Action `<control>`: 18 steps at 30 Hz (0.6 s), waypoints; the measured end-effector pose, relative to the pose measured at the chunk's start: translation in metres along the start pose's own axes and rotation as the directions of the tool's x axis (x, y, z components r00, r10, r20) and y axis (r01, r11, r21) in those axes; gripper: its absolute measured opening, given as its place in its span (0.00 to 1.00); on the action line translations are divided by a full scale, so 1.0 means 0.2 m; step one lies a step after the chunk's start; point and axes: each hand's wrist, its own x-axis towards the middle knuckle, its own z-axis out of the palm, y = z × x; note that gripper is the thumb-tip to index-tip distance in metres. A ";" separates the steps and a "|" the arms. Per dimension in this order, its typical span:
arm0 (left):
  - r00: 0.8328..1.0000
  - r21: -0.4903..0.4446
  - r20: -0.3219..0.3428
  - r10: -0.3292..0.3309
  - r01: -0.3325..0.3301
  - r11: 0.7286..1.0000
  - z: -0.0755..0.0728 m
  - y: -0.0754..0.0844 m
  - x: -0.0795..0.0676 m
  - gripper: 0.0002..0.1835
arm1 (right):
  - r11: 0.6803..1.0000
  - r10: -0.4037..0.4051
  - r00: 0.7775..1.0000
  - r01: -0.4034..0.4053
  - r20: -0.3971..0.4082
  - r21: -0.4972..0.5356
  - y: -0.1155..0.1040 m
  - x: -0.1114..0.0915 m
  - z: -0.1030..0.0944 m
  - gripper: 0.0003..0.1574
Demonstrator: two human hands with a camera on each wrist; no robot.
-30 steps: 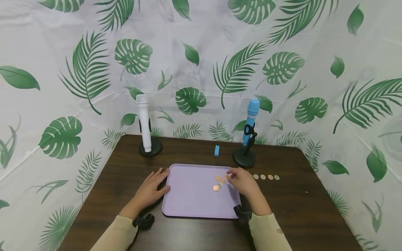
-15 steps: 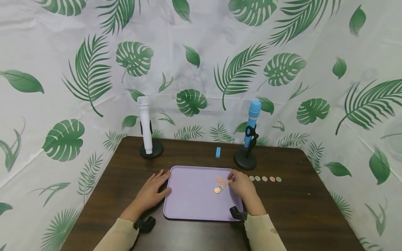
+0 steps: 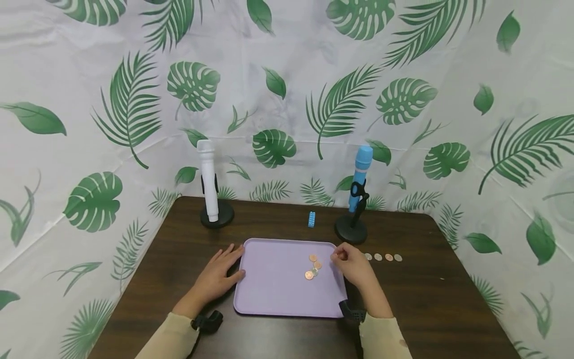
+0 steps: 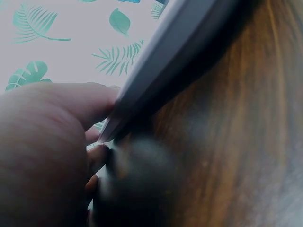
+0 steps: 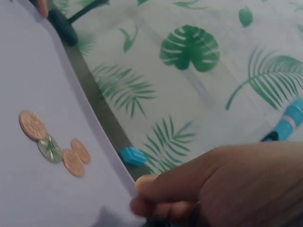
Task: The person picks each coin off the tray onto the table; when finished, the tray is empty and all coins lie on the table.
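A lilac tray (image 3: 273, 294) lies on the dark wooden table. My left hand (image 3: 215, 279) rests at its left side, fingers spread and thumb on the rim; the left wrist view shows the thumb (image 4: 90, 101) against the tray's edge. Over the tray's right edge, my right hand (image 3: 352, 264) has thumb and index finger pinched together on a coin, which the fingers hide. Several coins lie in a loose cluster in the tray, among them a copper coin (image 3: 309, 275) and a silvery coin (image 5: 49, 148). Right of the tray runs a row of coins (image 3: 378, 257), partly covered by my right hand.
Behind the tray stand a white microphone (image 3: 209, 184) and a blue microphone (image 3: 360, 172) on black stands. A small blue toy brick (image 3: 311, 219) sits between them. Leaf-patterned cloth (image 3: 278, 114) hangs behind the table.
My right hand closed on a coin at the cluster's right side, and that coin has left the tray surface. The hand then shifted right to the tray's edge. My left hand stayed put.
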 end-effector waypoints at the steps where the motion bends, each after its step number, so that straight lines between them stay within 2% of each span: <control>1: 1.000 0.000 -0.001 0.000 0.000 1.000 0.00 0.00 0.00 0.40 | 0.999 0.000 1.000 0.001 -0.028 0.039 0.02 -0.01 -0.02 0.06; 5: 1.000 0.000 -0.003 0.004 -0.004 1.000 0.00 0.00 0.00 0.40 | 0.983 0.032 0.993 -0.011 -0.112 0.181 0.10 -0.04 -0.10 0.08; 8: 1.000 -0.003 -0.005 0.010 -0.010 1.000 -0.01 0.00 0.01 0.40 | 0.960 0.106 0.988 -0.071 -0.116 0.273 0.18 -0.07 -0.14 0.12; 10: 1.000 0.000 -0.003 0.013 -0.013 1.000 -0.01 0.00 0.01 0.40 | 0.943 0.155 0.984 -0.121 -0.089 0.311 0.23 -0.09 -0.16 0.15; 14: 1.000 0.006 -0.001 0.012 -0.012 1.000 -0.01 0.00 0.00 0.39 | 0.932 0.184 0.981 -0.153 -0.065 0.330 0.33 -0.13 -0.18 0.17; 18: 1.000 0.007 -0.001 0.010 -0.010 1.000 -0.01 0.00 0.01 0.40 | 0.950 0.178 0.976 -0.138 -0.124 0.281 0.36 -0.14 -0.20 0.14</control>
